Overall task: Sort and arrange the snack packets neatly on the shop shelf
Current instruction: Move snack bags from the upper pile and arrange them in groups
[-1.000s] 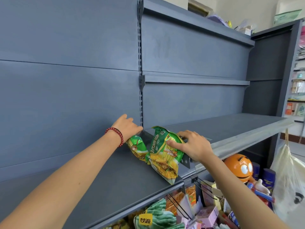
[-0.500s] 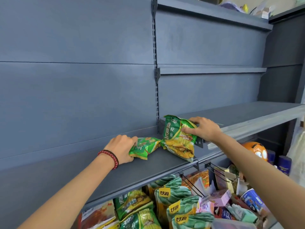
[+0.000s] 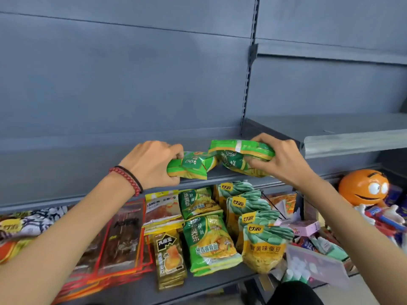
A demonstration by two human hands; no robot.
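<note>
Both hands at the front edge of the grey shelf [image 3: 88,164]. Left hand [image 3: 152,164], red bead bracelet [image 3: 126,179] on the wrist, fingers curled round a small green packet [image 3: 190,167] lying on the shelf. Right hand [image 3: 279,159] grips a bigger green-and-yellow packet [image 3: 240,150], touching the small one at its left end. Lower shelf [image 3: 132,289] below holds rows of snack packets: green noodle packs [image 3: 209,243], teal-topped bean packs [image 3: 262,245], dark red-edged packs [image 3: 123,238]. Orange figure [image 3: 361,188] far right.
</note>
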